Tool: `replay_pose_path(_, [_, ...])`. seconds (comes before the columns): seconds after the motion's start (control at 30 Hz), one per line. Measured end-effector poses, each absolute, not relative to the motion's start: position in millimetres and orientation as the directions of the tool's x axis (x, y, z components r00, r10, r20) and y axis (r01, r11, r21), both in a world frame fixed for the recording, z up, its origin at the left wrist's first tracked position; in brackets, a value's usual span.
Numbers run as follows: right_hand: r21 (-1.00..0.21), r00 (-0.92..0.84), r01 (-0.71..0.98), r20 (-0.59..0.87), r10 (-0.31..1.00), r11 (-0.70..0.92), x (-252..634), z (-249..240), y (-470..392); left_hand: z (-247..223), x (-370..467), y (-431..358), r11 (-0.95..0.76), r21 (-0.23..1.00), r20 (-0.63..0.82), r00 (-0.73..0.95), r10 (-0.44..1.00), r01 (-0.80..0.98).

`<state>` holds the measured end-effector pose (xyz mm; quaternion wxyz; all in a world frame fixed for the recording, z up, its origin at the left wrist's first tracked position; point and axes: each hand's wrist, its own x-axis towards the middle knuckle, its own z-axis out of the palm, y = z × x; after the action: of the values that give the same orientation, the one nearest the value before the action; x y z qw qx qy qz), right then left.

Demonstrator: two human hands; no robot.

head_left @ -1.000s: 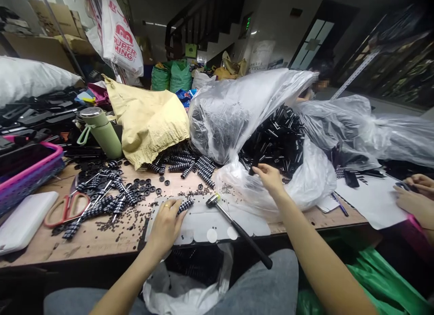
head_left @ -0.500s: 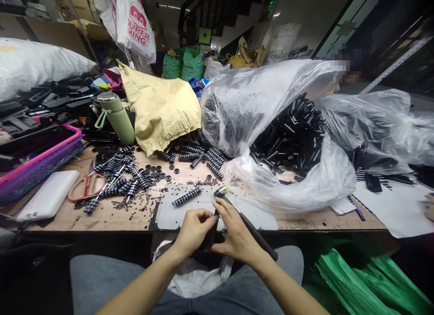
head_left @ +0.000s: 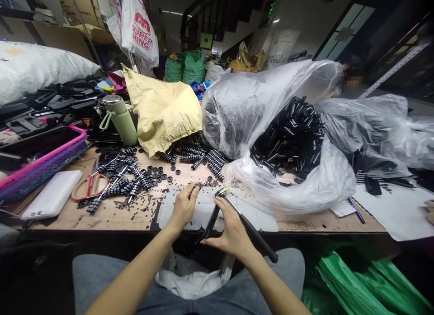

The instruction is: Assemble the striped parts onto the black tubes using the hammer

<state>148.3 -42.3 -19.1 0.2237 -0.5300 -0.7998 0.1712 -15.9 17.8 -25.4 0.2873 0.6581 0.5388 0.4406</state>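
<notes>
My left hand is over the white board, fingers closed at the tips on a black ridged roller; only a dark bit of it shows. In my right hand is a slim black plastic piece, tilted at the table's front edge between thumb and fingers. A hammer with a black handle lies just right of that hand, its metal head on the board and its handle jutting over the edge.
Left of the board are loose ridged rollers, small black rings and red-handled scissors. A green flask and yellow sack stand behind. An open clear plastic bag spills black parts. Another person's hand shows at far right.
My left hand has moved up and left, away from the black piece, to where the ridged roller lay on the board. My right hand keeps the black piece, now more exposed.
</notes>
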Motion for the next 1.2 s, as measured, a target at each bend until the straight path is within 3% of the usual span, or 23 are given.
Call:
replay_pose_path(0.1, [-0.6, -0.343, 0.686, 0.232, 0.91, 0.412, 147, -8, -45, -11, -17, 6, -0.055, 0.996, 0.052, 0.04, 0.998, 0.066])
replay_pose_path(0.23, [-0.671, -0.376, 0.578, 0.285, 0.882, 0.464, 138, 6, -41, 3, -14, -3, 0.177, 0.952, -0.169, 0.053, 0.984, -0.25])
replay_pose_path(0.4, [-0.659, -0.457, 0.484, 0.371, 0.808, 0.576, 130, 11, -30, 7, -7, -12, 0.293, 0.849, -0.281, 0.095, 0.955, -0.44])
replay_pose_path(0.67, [-0.736, -0.451, 0.447, 0.305, 0.838, 0.509, 126, 1, -28, 7, 1, -15, 0.409, 0.762, -0.408, 0.119, 0.905, -0.502])
replay_pose_path(0.77, [-0.754, -0.394, 0.473, 0.282, 0.875, 0.456, 123, -3, -27, 1, 0, -12, 0.42, 0.794, -0.398, 0.146, 0.906, -0.44])
replay_pose_path(0.83, [-0.755, -0.363, 0.501, 0.261, 0.895, 0.423, 119, -10, -26, -6, -2, -12, 0.353, 0.888, -0.326, 0.138, 0.935, -0.296])
replay_pose_path(0.9, [-0.73, -0.334, 0.55, 0.253, 0.908, 0.406, 114, -20, -25, -16, -3, -14, 0.13, 0.992, -0.128, 0.082, 0.988, -0.009])
replay_pose_path(0.93, [-0.707, -0.315, 0.585, 0.254, 0.914, 0.398, 112, -25, -25, -23, -4, -16, -0.02, 0.985, 0.008, 0.073, 0.997, 0.171])
replay_pose_path(1.03, [-0.605, -0.28, 0.702, 0.252, 0.927, 0.376, 118, -37, -28, -42, -8, -21, -0.373, 0.717, 0.296, 0.227, 0.928, 0.588])
replay_pose_path(1.1, [-0.484, -0.205, 0.821, 0.243, 0.948, 0.302, 135, -39, -32, -50, -12, -22, -0.493, 0.504, 0.331, 0.368, 0.869, 0.709])
replay_pose_path(1.2, [-0.205, 0.009, 0.978, 0.218, 0.976, 0.037, 175, -36, -40, -52, -20, -18, -0.606, 0.267, 0.322, 0.524, 0.789, 0.749])
